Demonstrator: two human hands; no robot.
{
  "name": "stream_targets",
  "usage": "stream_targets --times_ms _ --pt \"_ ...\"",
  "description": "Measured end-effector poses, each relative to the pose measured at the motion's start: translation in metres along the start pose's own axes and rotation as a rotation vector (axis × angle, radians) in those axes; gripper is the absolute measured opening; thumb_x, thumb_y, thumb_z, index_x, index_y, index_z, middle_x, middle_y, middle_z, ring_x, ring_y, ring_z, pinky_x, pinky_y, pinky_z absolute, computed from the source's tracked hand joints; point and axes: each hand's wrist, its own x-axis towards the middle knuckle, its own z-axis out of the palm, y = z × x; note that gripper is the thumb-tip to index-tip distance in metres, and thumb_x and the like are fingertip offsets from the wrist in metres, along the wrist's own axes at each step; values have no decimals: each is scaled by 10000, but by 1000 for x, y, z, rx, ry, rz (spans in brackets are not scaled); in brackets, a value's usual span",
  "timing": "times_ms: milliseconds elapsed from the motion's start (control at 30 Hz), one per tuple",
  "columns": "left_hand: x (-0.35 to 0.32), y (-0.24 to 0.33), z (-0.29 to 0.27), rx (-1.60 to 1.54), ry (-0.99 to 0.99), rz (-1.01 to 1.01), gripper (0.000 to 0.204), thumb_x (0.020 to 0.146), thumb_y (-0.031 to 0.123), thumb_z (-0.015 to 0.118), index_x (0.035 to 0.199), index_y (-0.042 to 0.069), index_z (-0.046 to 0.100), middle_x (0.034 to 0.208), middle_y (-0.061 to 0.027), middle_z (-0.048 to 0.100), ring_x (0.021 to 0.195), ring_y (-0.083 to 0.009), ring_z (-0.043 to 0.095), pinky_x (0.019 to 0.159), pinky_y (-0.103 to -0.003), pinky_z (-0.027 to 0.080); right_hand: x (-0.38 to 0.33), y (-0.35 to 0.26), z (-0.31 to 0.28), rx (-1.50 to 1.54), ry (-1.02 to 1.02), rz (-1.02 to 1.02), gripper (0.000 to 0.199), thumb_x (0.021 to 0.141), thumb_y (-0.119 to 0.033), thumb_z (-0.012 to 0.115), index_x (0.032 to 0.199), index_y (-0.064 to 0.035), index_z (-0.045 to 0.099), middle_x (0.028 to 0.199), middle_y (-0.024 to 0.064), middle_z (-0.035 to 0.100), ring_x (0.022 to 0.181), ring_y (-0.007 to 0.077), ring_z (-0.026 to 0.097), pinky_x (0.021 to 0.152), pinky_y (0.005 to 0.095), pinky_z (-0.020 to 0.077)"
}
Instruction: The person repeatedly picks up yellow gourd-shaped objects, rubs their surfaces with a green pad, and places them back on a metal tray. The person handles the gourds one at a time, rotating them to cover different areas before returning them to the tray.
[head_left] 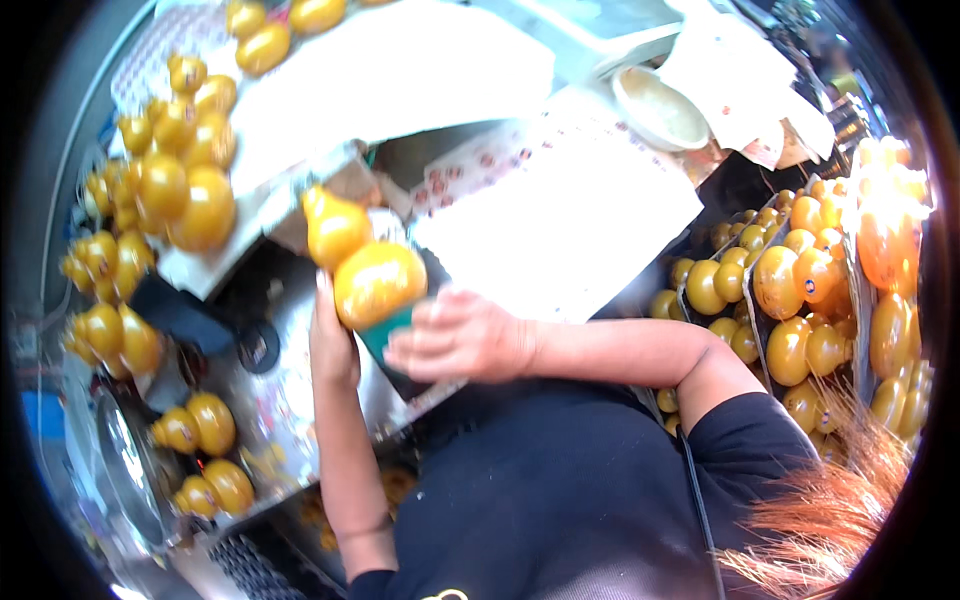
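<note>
A glossy yellow bottle gourd (378, 285) is tilted in front of my chest, its narrower end toward the upper left. My left hand (334, 345) grips it along its left side; part of those fingers is hidden behind the gourd. Against the gourd's wide lower end lies a dark green piece (386, 338), flat-looking, whose material I cannot make out. My right hand (452, 335) is closed at the edge of this green piece, fingers curled over it.
Several yellow gourds (165, 190) stand along the left side, and more fill divided racks (760, 330) at the right. Beyond my hands lie white sheets (560, 215) and a pale bowl (660, 108). A round-rimmed metal object (125, 460) sits at the lower left.
</note>
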Motion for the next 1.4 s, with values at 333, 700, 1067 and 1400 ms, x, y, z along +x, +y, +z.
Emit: stream_targets --times_ms 333,700,1067,1400 --pt "-30 -7 -6 485 -196 435 915 841 397 674 1499 44 146 1467 -175 336 1342 -273 366 1103 -365 289 25 82 -54 1284 478 1145 263 934 -278 575 900 -33 662 919 53 636 870 141 612 827 267 464" --pt "-27 -36 7 499 60 425 861 729 35 751 1454 39 286 1379 -112 416 1241 -222 434 1054 -336 320 36 123 -36 804 67 828 208 874 -238 632 914 -41 686 691 14 614 626 68 516 576 254 424" --pt "-26 -40 4 576 94 415 751 768 54 754 1395 34 341 1305 -106 479 1179 -206 484 1024 -330 345 -144 153 -106 -262 -172 1323 378 874 -135 446 1199 -163 637 983 180 671 916 334 643 791 427 503" --pt "-30 -47 -8 642 127 391 731 803 58 732 1409 14 326 1325 -119 478 1177 -213 487 1032 -335 340 -166 107 -145 -600 -644 1216 390 916 -141 415 1247 -226 602 828 127 638 729 294 649 651 417 504"
